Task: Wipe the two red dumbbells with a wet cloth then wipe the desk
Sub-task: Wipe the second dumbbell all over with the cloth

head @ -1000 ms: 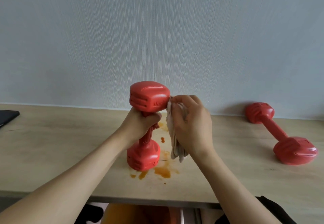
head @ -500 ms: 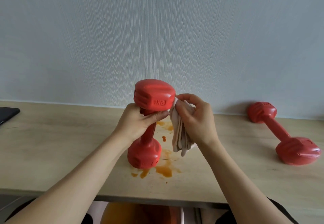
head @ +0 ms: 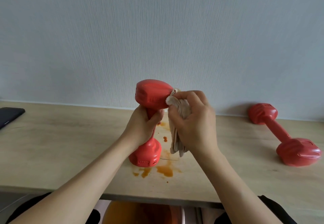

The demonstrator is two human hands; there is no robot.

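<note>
Two hands: left [head: 142, 127] grips upright dumbbell [head: 150, 97], right fingers [head: 191, 97] clutch cloth [head: 177, 141] above orange stains [head: 164, 169].

Nothing can be read with certainty. The upright red plastic dumbbell [head: 149, 125] at the centre of the frame bears raised lettering on the side of its upper head and on two small embossed panels on the rim of its lower head, but all of it is too blurred to make out. The second red plastic dumbbell [head: 282, 134], lying at the right of the frame, shows faint raised marks on its far head, equally illegible.
</note>
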